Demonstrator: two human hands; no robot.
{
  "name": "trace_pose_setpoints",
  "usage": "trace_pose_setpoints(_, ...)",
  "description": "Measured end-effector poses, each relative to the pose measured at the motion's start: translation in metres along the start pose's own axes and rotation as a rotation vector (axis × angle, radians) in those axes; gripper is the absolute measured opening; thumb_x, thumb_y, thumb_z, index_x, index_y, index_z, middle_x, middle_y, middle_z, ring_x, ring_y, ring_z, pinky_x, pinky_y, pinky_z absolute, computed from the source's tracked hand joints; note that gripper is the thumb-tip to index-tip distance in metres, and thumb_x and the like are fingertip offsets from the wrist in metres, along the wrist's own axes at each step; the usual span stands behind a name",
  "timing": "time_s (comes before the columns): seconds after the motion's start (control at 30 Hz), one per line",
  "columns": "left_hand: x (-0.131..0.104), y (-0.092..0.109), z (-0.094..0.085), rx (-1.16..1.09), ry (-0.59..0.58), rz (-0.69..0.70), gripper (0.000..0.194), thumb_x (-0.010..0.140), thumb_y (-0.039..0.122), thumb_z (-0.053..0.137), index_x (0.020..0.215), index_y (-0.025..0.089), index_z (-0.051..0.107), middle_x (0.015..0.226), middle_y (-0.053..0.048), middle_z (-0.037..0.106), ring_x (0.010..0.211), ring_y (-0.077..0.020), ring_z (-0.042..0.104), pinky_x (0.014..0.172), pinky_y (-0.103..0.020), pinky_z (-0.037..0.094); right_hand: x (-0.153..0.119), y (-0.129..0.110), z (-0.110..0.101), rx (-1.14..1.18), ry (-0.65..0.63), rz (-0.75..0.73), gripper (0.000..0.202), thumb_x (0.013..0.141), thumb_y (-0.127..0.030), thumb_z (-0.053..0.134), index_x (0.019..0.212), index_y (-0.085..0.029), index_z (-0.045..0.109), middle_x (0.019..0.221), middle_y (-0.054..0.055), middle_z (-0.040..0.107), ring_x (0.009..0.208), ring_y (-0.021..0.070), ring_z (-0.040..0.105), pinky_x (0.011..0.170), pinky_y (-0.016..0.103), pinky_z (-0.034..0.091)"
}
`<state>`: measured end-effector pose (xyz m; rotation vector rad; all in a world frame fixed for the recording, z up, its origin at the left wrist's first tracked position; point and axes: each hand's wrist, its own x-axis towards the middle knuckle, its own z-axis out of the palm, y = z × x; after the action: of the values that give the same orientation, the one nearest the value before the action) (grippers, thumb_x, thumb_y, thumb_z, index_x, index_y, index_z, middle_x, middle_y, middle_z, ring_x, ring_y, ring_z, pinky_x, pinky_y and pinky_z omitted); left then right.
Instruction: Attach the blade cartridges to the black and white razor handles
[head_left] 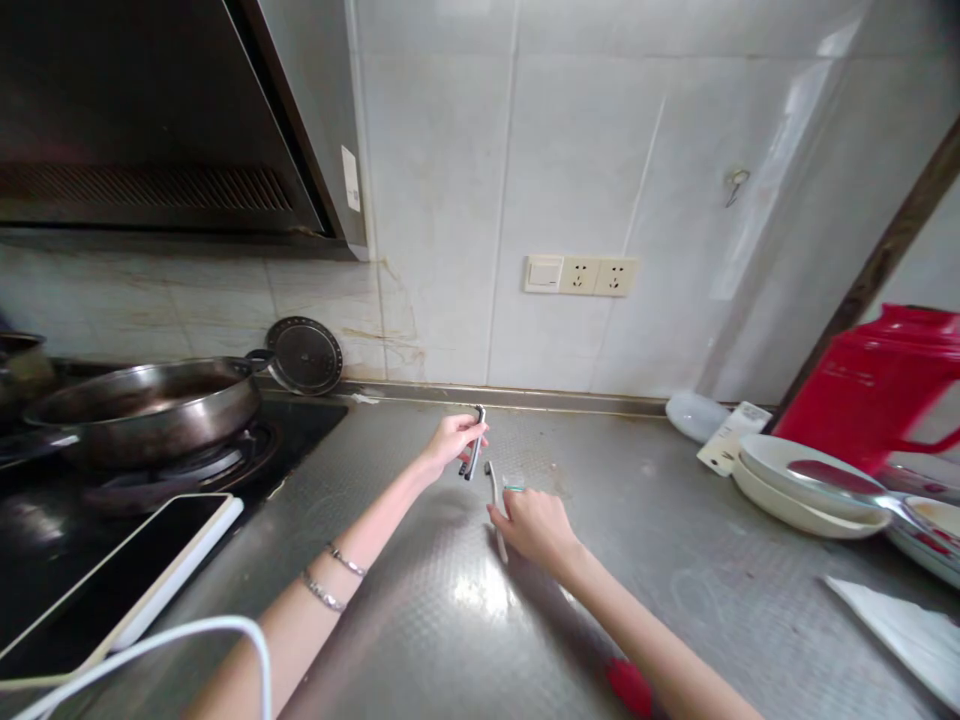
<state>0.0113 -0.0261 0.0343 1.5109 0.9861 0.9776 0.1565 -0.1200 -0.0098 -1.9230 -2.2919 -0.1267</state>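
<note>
A steel pan [150,412] sits left, a red jug [874,395] right.

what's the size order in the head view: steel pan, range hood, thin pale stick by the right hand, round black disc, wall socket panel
Range hood
Steel pan
Round black disc and wall socket panel: too alike to rank
Thin pale stick, partly hidden

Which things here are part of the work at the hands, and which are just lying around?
In use:
- slim dark-and-pale object, held in the left hand
- thin pale stick with a dark tip, at the right hand

Apparently just lying about:
- pan
- phone
- red jug
- stacked dishes
- white sheet
</note>
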Motion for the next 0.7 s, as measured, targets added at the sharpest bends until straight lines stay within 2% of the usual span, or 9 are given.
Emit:
trace_pose_setpoints(0.1,-0.002,0.004,0.004,0.042,0.006,0.048,0.027,0.07,0.038,0.061,0.079,0.013,0.06,0.067,-0.004,0.063,0.055,-0.0106,0.054,0.042,-0.018,0.038,-0.003,-0.009,-0.001,-0.017,-0.023,-0.014,0.044,0.087,-0.042,0.033,0.085,-0.013,0.066,0.085,0.016,0.068,0.079,0.0282,0.065,0.064,0.033,0.047)
trace_pose_setpoints(0.27,-0.002,0.008,0.007,0.066,-0.01,0.088,0.028,0.068,0.039,0.064,0.08,0.014,0.059,0.067,-0.004,0.063,0.051,-0.0101,0.053,0.041,-0.018,0.038,0.0,-0.009,0.002,-0.013,-0.055,-0.025,0.038,0.087,-0.031,0.033,0.084,-0.012,0.067,0.085,0.016,0.068,0.079,0.0292,0.065,0.065,0.036,0.048)
trace_pose_setpoints(0.47,0.0,0.011,0.004,0.074,-0.024,0.143,0.03,0.061,0.037,0.071,0.076,0.015,0.057,0.066,-0.002,0.062,0.058,-0.0121,0.057,0.044,-0.018,0.042,0.001,-0.016,0.007,0.001,-0.062,-0.016,0.036,0.085,-0.024,0.033,0.081,-0.011,0.067,0.084,0.018,0.068,0.077,0.0262,0.065,0.065,0.032,0.046)
trace_pose_setpoints(0.57,-0.003,0.017,0.002,0.086,-0.047,0.178,0.031,0.058,0.036,0.073,0.074,0.015,0.057,0.063,-0.001,0.061,0.058,-0.0122,0.057,0.048,-0.02,0.044,0.006,-0.004,-0.009,0.034,-0.008,0.028,0.036,0.085,-0.025,0.034,0.075,-0.013,0.066,0.08,0.016,0.068,0.074,0.0227,0.065,0.063,0.027,0.044)
trace_pose_setpoints(0.7,-0.008,0.028,-0.003,0.06,-0.078,0.247,0.028,0.061,0.034,0.071,0.073,0.015,0.055,0.065,-0.002,0.064,0.063,-0.0142,0.061,0.057,-0.023,0.046,0.024,0.04,-0.054,0.201,0.122,0.05,0.039,0.086,-0.029,0.033,0.066,-0.013,0.064,0.067,0.012,0.067,0.062,0.0172,0.062,0.056,0.022,0.04)
